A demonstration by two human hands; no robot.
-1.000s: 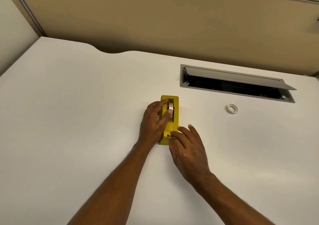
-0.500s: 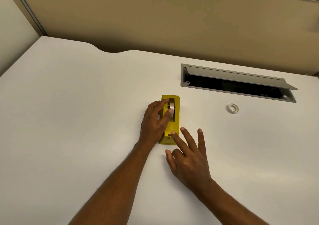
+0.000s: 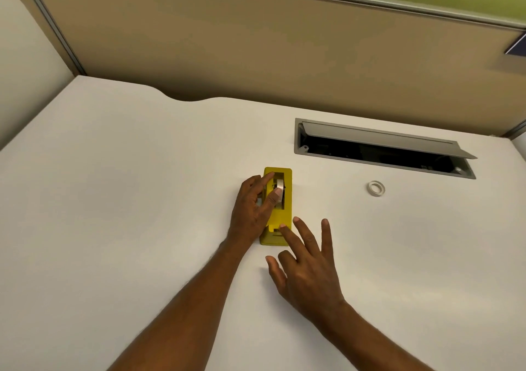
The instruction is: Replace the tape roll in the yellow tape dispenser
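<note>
Left hand (image 3: 254, 208), in from 7 o'clock, curls round the left flank of the yellow plastic tape dispenser (image 3: 286, 214), thumb pressed on the pale tape roll (image 3: 281, 184) seated in its well. The dispenser lies mid white worktop (image 3: 142, 200), long axis 12 to 6. Right hand (image 3: 308, 268), at its 5 o'clock, is spread and holds nothing, index tip touching the cutter end. Judged: roll seated, tape end being settled at the cutter, and next both hands need only lift clear. A small white tape ring (image 3: 376, 188) lies apart at 3 o'clock.

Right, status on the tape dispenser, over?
Left hand holds yellow dispenser, finger on its roll. Right hand open, fingertip at near end. Spare roll lies apart.
</note>
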